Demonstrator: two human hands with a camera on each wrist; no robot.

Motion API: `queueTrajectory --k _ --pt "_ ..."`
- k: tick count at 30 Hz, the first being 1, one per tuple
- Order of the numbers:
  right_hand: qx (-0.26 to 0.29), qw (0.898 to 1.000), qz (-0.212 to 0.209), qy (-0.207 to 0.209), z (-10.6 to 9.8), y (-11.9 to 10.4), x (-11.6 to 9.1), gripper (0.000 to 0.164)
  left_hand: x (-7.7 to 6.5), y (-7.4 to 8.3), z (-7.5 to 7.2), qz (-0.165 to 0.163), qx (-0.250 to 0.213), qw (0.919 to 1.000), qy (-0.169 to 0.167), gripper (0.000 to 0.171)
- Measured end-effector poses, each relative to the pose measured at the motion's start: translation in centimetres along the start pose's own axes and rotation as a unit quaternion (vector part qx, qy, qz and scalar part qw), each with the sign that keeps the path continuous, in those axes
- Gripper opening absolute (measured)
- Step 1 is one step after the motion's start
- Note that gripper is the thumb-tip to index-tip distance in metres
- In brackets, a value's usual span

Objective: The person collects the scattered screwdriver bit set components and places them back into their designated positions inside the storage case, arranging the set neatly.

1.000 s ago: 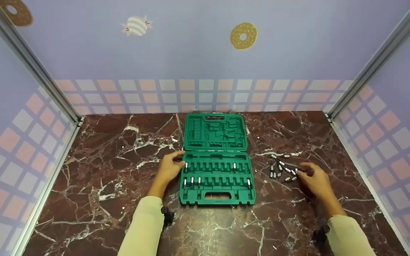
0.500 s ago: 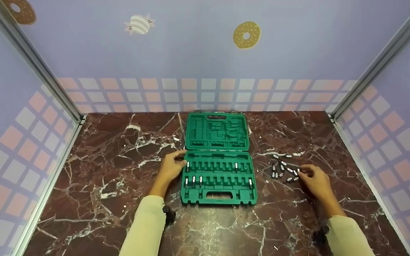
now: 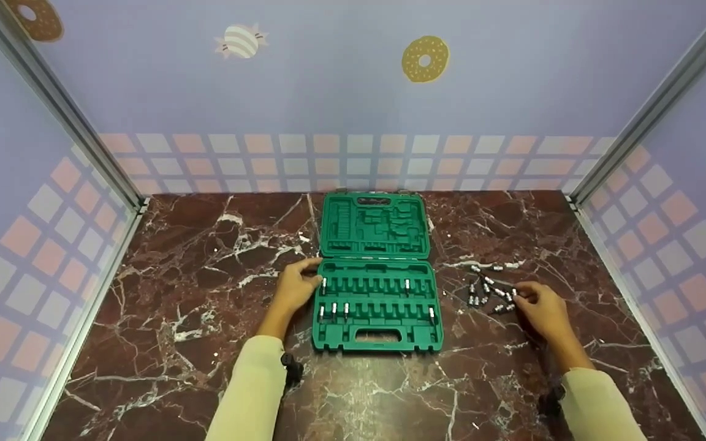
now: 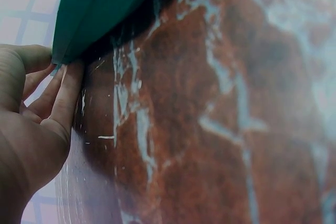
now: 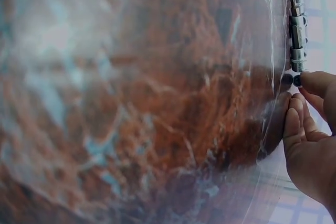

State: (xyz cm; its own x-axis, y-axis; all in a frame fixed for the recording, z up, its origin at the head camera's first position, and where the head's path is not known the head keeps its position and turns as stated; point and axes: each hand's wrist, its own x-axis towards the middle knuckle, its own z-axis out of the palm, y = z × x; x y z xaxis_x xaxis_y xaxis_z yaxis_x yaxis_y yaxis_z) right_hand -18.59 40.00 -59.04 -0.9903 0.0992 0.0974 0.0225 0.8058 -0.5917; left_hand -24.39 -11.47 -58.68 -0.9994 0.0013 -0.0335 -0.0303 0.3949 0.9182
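An open green tool case [image 3: 374,324] lies on the marble-patterned tabletop, its lid folded back. Several silver bit sockets [image 3: 334,310] stand in its slots. My left hand [image 3: 293,286] grips the case's left edge near the hinge; in the left wrist view, thumb and fingers meet at the green edge. Right of the case lies a loose pile of bit sockets [image 3: 486,288] with dark tips. At the pile's right side my right hand [image 3: 542,306] pinches one bit socket [image 3: 514,293]. In the right wrist view its dark round end [image 5: 297,81] shows at the fingertips, the rest hidden.
Patterned wall panels [image 3: 353,162] enclose the tabletop [image 3: 206,257] at the back and on both sides. The lid [image 3: 374,226] reaches close to the back wall. Metal posts [image 3: 629,92] run along the panel corners.
The head view has shifted slightly, so everything appears a little to the right. Both hands stay at nearly the same places, the left on the case and the right at the pile.
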Motion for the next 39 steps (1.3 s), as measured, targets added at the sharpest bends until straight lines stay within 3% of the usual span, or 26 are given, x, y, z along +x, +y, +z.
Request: queueTrajectory --k 6,16,27,33,39 --pt "-0.007 1.0 -0.014 0.009 0.1 -0.2 0.1 0.025 0.0 0.1 0.0 -0.008 0.009 0.9999 0.001 0.039" --pt "-0.001 0.999 -0.007 0.032 0.2 -0.3 -0.2 0.019 0.1 -0.2 0.0 0.006 -0.002 1.0 0.002 0.038" --pt "0.014 0.999 0.023 0.041 -0.2 0.2 -0.2 0.018 0.1 -0.2 0.0 0.002 0.003 1.0 0.003 0.038" --pt "0.073 0.996 0.045 0.039 -0.9 0.9 0.0 0.019 0.3 -0.3 0.1 0.002 0.0 1.0 0.001 0.039" --pt "0.166 0.984 0.057 0.01 -0.9 1.0 0.0 0.026 0.2 -0.4 0.1 0.005 -0.004 1.0 0.001 0.039"
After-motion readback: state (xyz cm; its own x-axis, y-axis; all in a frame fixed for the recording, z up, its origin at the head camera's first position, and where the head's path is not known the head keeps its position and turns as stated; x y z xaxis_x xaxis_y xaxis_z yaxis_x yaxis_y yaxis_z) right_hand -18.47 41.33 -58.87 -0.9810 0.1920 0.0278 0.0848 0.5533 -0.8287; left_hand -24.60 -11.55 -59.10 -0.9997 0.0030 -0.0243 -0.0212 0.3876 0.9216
